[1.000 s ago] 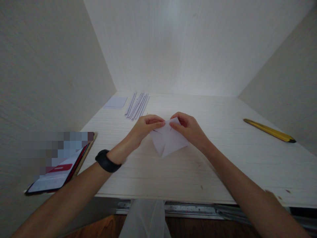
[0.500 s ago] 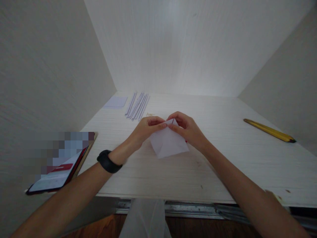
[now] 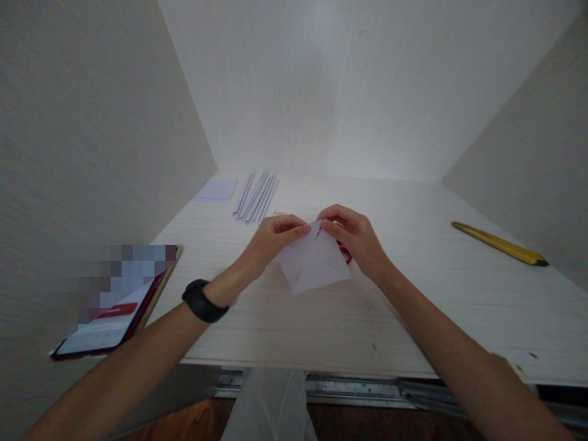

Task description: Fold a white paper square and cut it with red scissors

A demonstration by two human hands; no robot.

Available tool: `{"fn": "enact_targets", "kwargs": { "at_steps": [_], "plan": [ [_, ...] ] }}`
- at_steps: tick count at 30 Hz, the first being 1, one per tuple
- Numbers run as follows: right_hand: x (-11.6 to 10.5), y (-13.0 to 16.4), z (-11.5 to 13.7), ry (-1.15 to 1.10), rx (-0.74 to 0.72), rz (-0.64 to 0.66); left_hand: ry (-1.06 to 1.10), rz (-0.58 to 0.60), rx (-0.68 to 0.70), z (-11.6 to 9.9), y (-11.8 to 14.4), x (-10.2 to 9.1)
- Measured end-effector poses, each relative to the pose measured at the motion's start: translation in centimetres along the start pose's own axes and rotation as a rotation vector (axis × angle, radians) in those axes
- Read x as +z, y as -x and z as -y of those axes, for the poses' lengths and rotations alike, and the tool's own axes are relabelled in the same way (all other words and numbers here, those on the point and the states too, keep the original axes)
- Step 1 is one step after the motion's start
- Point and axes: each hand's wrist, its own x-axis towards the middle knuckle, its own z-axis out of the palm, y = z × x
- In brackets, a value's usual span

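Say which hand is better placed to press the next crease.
Right, probably. The right hand lies over the folded paper, while the left hand only pinches its top edge.

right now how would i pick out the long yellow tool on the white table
Start at the pale wooden table and look along its right side, near the wall. The long yellow tool with a dark tip lies alone there, the only yellow thing among white papers.

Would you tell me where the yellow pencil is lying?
The yellow pencil lies on the table at the far right, near the side wall, well clear of both hands.
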Motion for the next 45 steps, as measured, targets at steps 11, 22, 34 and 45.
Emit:
{"fn": "enact_targets", "kwargs": {
  "at_steps": [11, 22, 34, 45],
  "plan": [
    [0.10, -0.13, -0.26, 0.160, -0.106, -0.045, -0.092, 0.033, 0.088, -0.43, 0.26, 0.08],
    [0.14, 0.16, 0.14, 0.460, -0.415, -0.053, -0.074, -0.013, 0.100, -0.36, 0.18, 0.11],
    [0.32, 0.58, 0.46, 0.588, -0.531, -0.060, -0.072, -0.019, 0.127, -0.35, 0.32, 0.18],
    [0.03, 0.47, -0.12, 0.722, -0.719, -0.088, 0.037, -0.025, 0.082, -0.28, 0.31, 0.18]
  ]
}}
